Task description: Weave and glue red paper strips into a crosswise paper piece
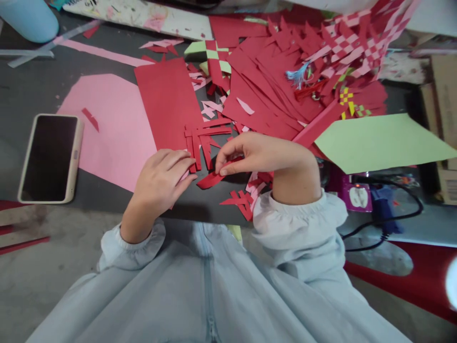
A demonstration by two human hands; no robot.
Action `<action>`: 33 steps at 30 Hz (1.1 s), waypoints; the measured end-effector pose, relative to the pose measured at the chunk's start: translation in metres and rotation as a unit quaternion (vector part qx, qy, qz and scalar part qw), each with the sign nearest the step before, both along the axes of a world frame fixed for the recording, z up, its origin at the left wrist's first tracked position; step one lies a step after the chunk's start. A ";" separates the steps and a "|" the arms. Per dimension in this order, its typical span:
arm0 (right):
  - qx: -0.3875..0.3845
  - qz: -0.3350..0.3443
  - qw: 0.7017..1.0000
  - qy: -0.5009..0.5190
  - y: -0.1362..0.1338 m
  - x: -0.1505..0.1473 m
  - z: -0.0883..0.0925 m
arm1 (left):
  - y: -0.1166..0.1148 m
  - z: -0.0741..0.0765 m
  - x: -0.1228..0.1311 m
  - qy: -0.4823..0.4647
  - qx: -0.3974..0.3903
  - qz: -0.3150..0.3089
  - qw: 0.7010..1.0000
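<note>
Fingers curled, my left hand (pixel 160 178) rests at the table's near side. A bit of pink paper (pixel 184 176) shows between its thumb and fingers, mostly hidden. Pinched between the thumb and fingers of my right hand (pixel 246 155) is a red paper strip (pixel 210 180), whose free end points toward my left hand. Just beyond both hands, several narrow red strips (pixel 195 143) lie crossed over one another. Closer to the edge, below my right hand, is a small cluster of red paper scraps (pixel 243 202).
A phone (pixel 48 159) overlaps a pink sheet (pixel 110 124) on the left. Red card (pixel 167 100) lies ahead, beside a heap of red cut paper (pixel 264 81). Woven checkered pieces (pixel 342 43) and a green sheet (pixel 385 143) are to the right. A black cable (pixel 403 216) loops near the right edge.
</note>
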State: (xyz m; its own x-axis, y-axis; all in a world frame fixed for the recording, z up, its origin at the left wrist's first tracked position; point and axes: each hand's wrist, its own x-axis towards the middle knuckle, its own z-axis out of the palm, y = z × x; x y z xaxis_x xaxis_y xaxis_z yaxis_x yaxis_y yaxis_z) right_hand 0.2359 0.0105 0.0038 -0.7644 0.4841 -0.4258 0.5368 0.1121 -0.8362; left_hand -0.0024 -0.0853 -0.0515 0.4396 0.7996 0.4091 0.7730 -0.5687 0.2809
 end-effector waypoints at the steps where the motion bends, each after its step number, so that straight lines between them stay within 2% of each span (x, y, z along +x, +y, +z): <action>1: 0.000 0.003 1.000 -0.012 0.001 -0.001 0.001 | 0.000 -0.001 0.000 0.002 -0.007 0.001 1.000; 5: 0.012 0.012 0.999 -0.027 0.002 -0.001 0.001 | 0.001 0.000 0.001 0.011 -0.042 0.017 0.999; 13: 0.063 0.067 0.995 -0.047 -0.002 -0.010 0.000 | 0.003 0.005 0.000 0.013 -0.057 0.014 0.998; 17: 0.071 0.073 0.994 -0.045 -0.001 -0.012 -0.001 | 0.004 0.008 -0.001 0.028 -0.082 0.011 0.996; 23: 0.049 0.066 0.996 -0.018 0.002 -0.008 -0.005 | 0.005 0.024 0.000 0.087 -0.129 0.017 0.988; 27: 0.061 0.063 0.996 -0.021 0.003 -0.007 -0.006 | 0.009 0.035 0.000 0.119 -0.164 0.001 0.979; 33: 0.068 0.060 0.996 -0.019 0.005 -0.006 -0.003 | 0.021 0.043 -0.002 0.169 -0.167 -0.010 0.971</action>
